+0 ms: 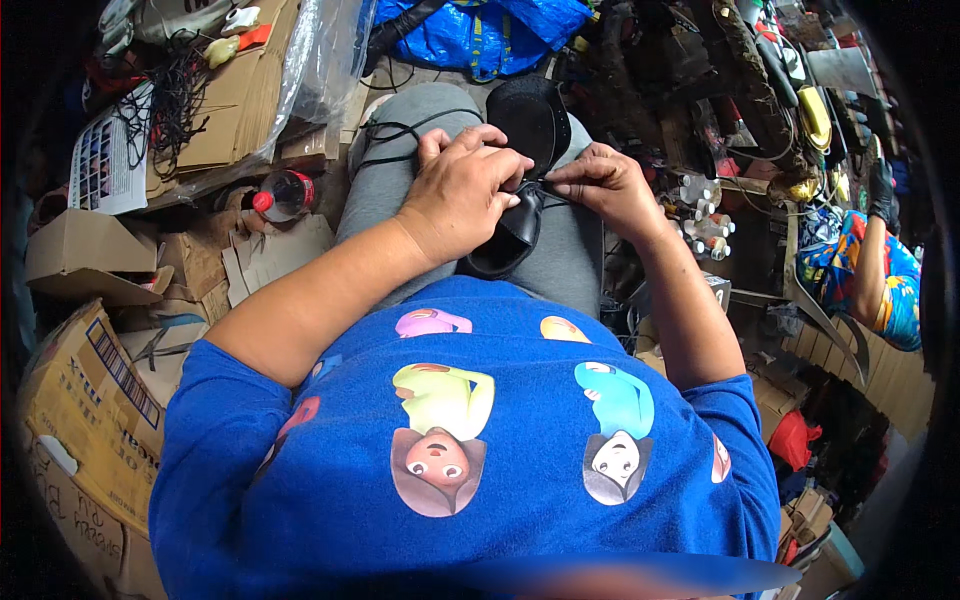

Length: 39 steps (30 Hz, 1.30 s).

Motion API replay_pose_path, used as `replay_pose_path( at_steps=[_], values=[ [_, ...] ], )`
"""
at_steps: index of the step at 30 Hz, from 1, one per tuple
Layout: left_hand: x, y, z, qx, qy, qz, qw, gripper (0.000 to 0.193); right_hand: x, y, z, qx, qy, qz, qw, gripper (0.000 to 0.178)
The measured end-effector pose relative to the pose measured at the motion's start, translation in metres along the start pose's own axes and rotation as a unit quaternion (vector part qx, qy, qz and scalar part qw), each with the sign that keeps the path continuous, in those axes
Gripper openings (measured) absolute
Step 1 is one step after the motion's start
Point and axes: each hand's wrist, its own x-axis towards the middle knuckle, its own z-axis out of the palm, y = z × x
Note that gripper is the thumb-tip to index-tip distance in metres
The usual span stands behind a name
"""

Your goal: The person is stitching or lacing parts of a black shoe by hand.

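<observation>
A black leather shoe piece lies across my lap, with a wide tongue-like flap (530, 120) toward my knees and a rounded, hollow part (508, 240) closer to my belly. My left hand (462, 185) is closed at the narrow middle of the shoe piece, its thumb and forefinger against the leather edge. From the right, my right hand (605, 195) pinches a thin black cord (560, 198) at that same place. More black cord (405, 133) lies looped over my left thigh. What sits between my left fingertips is partly hidden.
Cardboard sheets (235, 110) under clear plastic, tangled black cords (165, 105), and a red-capped bottle (285, 196) are at left. A blue bag (480, 35) lies ahead. Small bottles (708, 220) and a cluttered rack stand right, where another person's arm (870, 260) shows.
</observation>
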Motion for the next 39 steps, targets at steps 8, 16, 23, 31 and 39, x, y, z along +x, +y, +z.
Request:
replay_pose_path(
  at_steps=[8,16,23,31,39],
  values=[
    [0.001,-0.002,-0.001,0.000,-0.006,0.007,1.000,0.021,-0.008,-0.015,0.013,-0.175,0.090,-0.082,0.977,0.015],
    [0.005,0.058,-0.100,-0.351,-0.029,0.125,0.928,0.031,-0.020,-0.029,0.011,-0.045,0.066,0.022,0.997,0.026],
    [0.005,0.089,-0.143,-0.380,-0.038,0.297,0.875,0.030,-0.023,-0.036,0.017,-0.106,0.073,0.003,0.992,0.023],
    [0.005,0.095,-0.167,-0.325,-0.099,0.299,0.892,0.012,-0.030,-0.030,0.024,-0.083,0.098,-0.015,0.992,0.025],
    [0.020,0.090,-0.160,-0.297,-0.019,0.271,0.915,0.010,-0.032,-0.040,0.018,-0.089,0.161,-0.017,0.983,0.029]
  ],
)
